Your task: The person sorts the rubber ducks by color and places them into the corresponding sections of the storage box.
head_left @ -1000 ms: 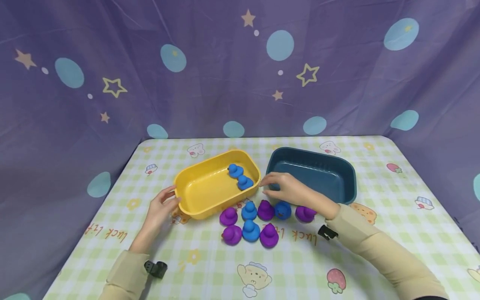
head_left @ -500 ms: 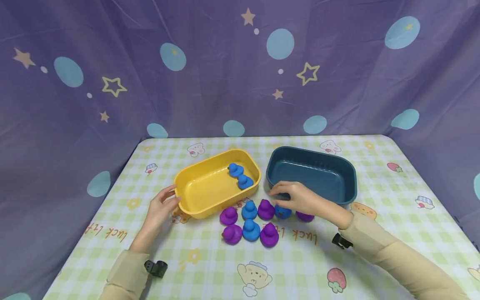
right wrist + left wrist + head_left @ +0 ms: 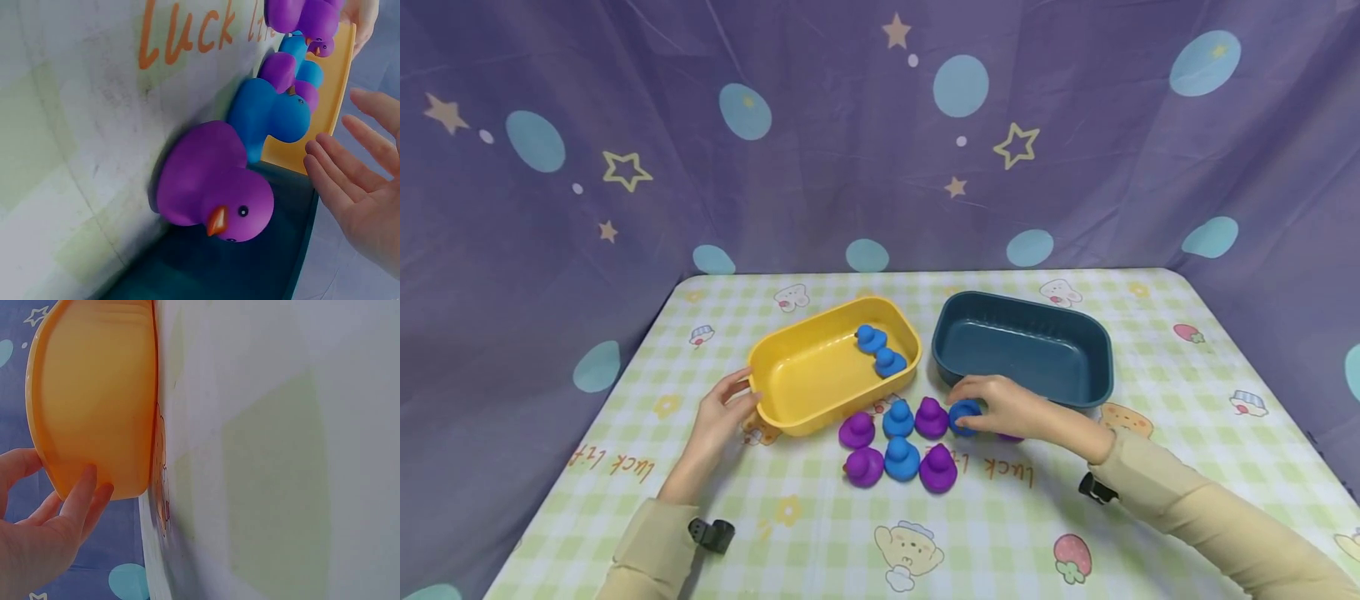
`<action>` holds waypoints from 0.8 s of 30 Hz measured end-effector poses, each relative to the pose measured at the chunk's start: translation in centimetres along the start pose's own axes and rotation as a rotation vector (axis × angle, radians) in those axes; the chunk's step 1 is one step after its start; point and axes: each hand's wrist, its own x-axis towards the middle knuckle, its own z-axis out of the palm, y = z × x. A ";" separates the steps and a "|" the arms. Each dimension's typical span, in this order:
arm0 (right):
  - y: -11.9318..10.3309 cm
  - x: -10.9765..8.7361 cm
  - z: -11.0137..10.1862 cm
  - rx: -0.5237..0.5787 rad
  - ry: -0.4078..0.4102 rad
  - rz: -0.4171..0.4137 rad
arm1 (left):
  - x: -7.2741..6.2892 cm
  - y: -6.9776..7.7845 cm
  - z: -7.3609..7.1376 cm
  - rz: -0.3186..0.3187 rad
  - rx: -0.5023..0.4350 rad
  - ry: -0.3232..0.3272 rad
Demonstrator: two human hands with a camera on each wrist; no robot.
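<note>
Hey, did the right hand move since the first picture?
Yes: against the dark teal tub, the right hand moved right and down in the head view.

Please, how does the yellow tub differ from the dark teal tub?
Contents: the yellow tub holds two blue ducks; the dark teal tub shows none inside.
Contact: the left hand touches the yellow tub's end; it is away from the dark teal tub.
Angle: in the head view, the yellow tub's long sides rise rightward; the dark teal tub's fall rightward.
Both are open-topped with rounded corners.
</note>
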 end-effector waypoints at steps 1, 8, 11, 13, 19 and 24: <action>0.0 0.0 0.0 -0.001 -0.007 -0.002 | 0.0 0.0 0.0 -0.001 -0.002 0.001; 0.0 -0.1 0.0 0.005 -0.039 0.000 | -0.1 0.1 -0.1 -0.013 -0.001 0.001; 0.0 -0.1 -0.1 0.006 -0.060 0.003 | 0.0 0.1 0.0 -0.014 -0.002 0.001; 0.2 -0.1 -0.1 0.005 -0.077 0.003 | 0.0 0.1 0.0 -0.012 -0.006 0.000; 0.5 -0.3 0.0 -0.003 -0.112 -0.001 | 0.0 0.0 -0.1 -0.012 -0.018 -0.001; 0.7 -0.4 0.0 -0.012 -0.119 -0.012 | -0.1 0.1 -0.1 -0.015 -0.010 0.000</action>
